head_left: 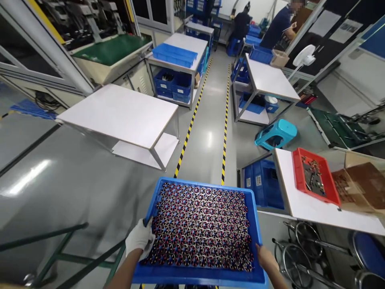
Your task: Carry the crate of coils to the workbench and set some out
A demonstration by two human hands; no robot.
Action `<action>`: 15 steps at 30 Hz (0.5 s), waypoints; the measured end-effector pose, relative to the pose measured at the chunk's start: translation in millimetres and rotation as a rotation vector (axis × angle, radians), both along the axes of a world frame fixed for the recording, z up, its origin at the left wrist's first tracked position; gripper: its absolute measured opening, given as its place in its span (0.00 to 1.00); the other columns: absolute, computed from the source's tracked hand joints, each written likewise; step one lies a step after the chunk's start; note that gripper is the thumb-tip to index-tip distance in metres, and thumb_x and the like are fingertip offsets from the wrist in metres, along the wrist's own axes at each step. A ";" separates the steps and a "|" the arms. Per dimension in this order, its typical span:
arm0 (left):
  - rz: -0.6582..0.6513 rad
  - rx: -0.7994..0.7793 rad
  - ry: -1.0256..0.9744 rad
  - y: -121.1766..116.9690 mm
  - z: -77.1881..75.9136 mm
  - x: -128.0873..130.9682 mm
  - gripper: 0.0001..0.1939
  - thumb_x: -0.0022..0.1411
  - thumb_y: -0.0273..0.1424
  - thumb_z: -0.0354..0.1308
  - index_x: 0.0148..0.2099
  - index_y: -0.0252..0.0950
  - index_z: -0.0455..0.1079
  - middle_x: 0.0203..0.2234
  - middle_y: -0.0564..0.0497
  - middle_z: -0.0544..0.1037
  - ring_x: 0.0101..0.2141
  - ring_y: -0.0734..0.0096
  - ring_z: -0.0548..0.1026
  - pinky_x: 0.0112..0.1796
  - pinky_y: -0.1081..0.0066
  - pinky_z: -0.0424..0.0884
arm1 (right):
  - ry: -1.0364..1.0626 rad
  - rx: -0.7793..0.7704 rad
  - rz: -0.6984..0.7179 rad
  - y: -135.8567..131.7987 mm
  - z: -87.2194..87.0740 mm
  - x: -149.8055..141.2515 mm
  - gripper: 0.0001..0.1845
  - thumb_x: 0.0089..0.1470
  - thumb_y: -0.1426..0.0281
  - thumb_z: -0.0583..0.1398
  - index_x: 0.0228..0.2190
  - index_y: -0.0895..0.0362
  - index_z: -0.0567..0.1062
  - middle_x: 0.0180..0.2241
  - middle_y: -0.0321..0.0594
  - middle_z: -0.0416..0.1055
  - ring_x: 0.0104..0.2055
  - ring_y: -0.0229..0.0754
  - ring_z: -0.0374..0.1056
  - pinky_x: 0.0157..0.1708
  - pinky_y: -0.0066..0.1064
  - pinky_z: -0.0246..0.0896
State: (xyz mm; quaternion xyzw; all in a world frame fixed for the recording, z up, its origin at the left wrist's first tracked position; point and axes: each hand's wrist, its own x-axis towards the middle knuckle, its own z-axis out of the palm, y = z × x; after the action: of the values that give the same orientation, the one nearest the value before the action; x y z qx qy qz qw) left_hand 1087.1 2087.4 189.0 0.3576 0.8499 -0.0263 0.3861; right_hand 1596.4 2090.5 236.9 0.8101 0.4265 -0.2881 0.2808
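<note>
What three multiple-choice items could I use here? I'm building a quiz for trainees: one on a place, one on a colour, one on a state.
1. Where is the red tray?
A. on the white table at the right
B. on the floor
C. on the teal stool

2. What colour is the glove on the left hand?
A. black
B. white
C. yellow

3. How is the blue tray of round parts?
A. stacked under a table
B. lying tipped over on the floor
C. held up by both hands

Answers:
1. A: the red tray lies on the white tabletop beside a cardboard box.
2. B: the left hand wears a white glove, while the right hand is bare.
3. C: each hand grips a side of the blue tray, above the grey floor.
</note>
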 end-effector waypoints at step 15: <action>0.072 -0.009 0.031 332.9 33.7 8.2 0.29 0.62 0.52 0.37 0.43 0.34 0.66 0.26 0.52 0.73 0.27 0.71 0.71 0.34 0.64 0.68 | -0.036 -0.015 0.099 347.5 18.5 8.2 0.18 0.60 0.60 0.52 0.40 0.62 0.70 0.39 0.43 0.71 0.40 0.41 0.69 0.43 0.41 0.64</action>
State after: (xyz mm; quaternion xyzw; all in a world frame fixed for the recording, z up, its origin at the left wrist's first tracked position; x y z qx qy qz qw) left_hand 1095.4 2420.3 222.7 0.3246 0.8681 -0.0218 0.3750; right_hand 1604.7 2438.0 255.5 0.7908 0.4589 -0.2626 0.3085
